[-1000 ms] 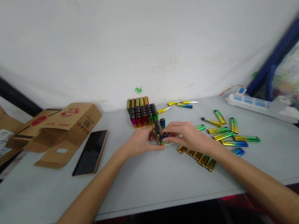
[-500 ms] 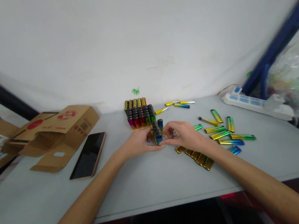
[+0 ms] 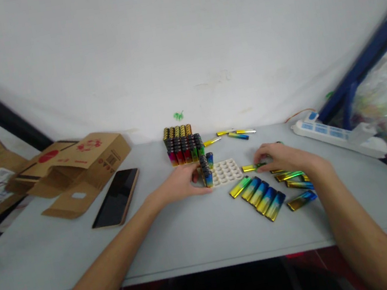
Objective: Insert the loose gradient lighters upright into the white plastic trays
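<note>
My left hand [image 3: 181, 182] is closed around the left end of a white tray [image 3: 231, 171] with rows of round holes. A row of blue-and-yellow lighters [image 3: 206, 172] stands upright in that end, partly behind my fingers. To the right, my right hand [image 3: 280, 156] has its thumb and fingers closed at the end of a yellow-green lighter [image 3: 249, 168] lying flat; the lighter's far end is hidden by the fingers. In front of the tray, several blue-and-gold lighters [image 3: 261, 196] lie side by side in a slanted row. More loose lighters [image 3: 301, 200] lie under and beside my right wrist.
Behind the tray stands a block of upright lighters [image 3: 183, 149]. Several lighters [image 3: 238, 135] lie near the wall. At left are a phone [image 3: 116, 197] and an opened cardboard box [image 3: 94, 154]. A white power strip [image 3: 340, 136] lies at right, near a blue frame [image 3: 361, 62].
My right hand has left the tray and moved right to a loose lighter, uncovering the tray's holes and the slanted row. My left hand stays at the tray's left end.
</note>
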`<move>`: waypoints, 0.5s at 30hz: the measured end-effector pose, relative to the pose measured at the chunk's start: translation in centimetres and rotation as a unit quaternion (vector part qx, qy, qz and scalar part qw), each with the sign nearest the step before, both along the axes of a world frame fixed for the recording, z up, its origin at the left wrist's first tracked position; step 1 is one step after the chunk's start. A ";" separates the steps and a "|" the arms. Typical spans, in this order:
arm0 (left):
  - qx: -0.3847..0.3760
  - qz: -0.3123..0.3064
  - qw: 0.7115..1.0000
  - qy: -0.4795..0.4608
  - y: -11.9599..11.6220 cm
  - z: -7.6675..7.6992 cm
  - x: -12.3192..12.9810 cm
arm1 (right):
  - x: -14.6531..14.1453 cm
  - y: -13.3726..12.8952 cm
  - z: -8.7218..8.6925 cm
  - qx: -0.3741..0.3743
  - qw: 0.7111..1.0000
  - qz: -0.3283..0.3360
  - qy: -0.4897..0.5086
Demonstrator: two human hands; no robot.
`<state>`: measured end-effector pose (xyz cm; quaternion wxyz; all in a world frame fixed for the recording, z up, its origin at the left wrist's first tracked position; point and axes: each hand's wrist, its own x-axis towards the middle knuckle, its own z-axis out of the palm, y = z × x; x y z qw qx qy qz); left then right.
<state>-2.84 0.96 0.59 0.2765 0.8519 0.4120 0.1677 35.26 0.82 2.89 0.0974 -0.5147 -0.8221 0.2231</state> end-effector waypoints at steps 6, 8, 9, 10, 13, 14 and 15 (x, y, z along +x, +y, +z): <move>-0.005 -0.006 1.000 -0.010 0.1 0.1 -0.1 | -1.6 0.0 -0.2 0.031 0.997 -0.031 0.064; -0.008 -0.006 1.000 -0.007 0.1 0.1 -0.2 | -2.0 0.0 0.0 0.067 0.992 -0.037 0.098; -0.009 -0.005 1.000 -0.005 0.2 0.1 -0.2 | -2.3 -0.1 0.1 0.081 0.989 -0.037 0.119; -0.010 -0.004 1.000 -0.003 0.2 0.1 -0.2 | -2.5 -0.1 0.2 0.092 0.985 -0.037 0.144; -0.015 -0.004 1.000 -0.006 0.2 0.0 -0.2 | -3.6 -0.1 0.1 0.074 0.964 -0.046 0.251; -0.016 -0.005 1.000 -0.007 0.2 -0.1 -0.3 | -4.0 -0.1 0.0 0.051 0.953 -0.053 0.292; -0.016 -0.005 1.000 -0.008 0.2 -0.1 -0.3 | -4.5 -0.1 -0.2 0.026 0.939 -0.062 0.336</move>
